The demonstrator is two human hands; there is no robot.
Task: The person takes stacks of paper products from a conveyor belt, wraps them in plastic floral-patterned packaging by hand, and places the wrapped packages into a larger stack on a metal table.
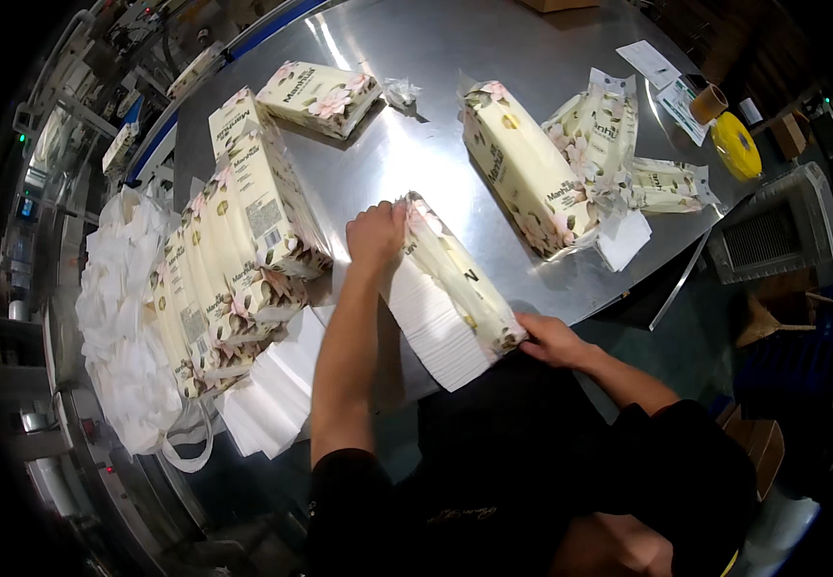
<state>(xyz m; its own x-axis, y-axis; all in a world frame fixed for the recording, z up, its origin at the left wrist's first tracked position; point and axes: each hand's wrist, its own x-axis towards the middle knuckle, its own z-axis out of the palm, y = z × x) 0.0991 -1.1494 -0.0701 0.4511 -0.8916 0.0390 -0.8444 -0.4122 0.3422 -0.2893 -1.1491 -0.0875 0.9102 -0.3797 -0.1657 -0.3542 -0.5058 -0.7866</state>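
Note:
A stack of white folded tissues (438, 327) lies on the table in front of me, partly covered along its right side by a floral cream plastic wrapper (463, 276). At the far end of the stack, my left hand (375, 236) is closed on the wrapper's edge. My right hand (553, 339) grips the wrapper at the near right corner, fingers partly hidden beneath it. Just left of my left forearm, loose white tissues (267, 389) lean beside several wrapped tissue packs (229, 269). To the right of the stack lies another large tissue pack (522, 168).
A metal table (426, 87) carries everything. White bags (128, 317) hang at its left edge. One wrapped pack (320, 96) lies at the back. Crumpled floral wrappers (601, 125), a yellow tape roll (735, 146) and papers (649, 63) sit at right. A grey crate (772, 226) stands beyond the edge.

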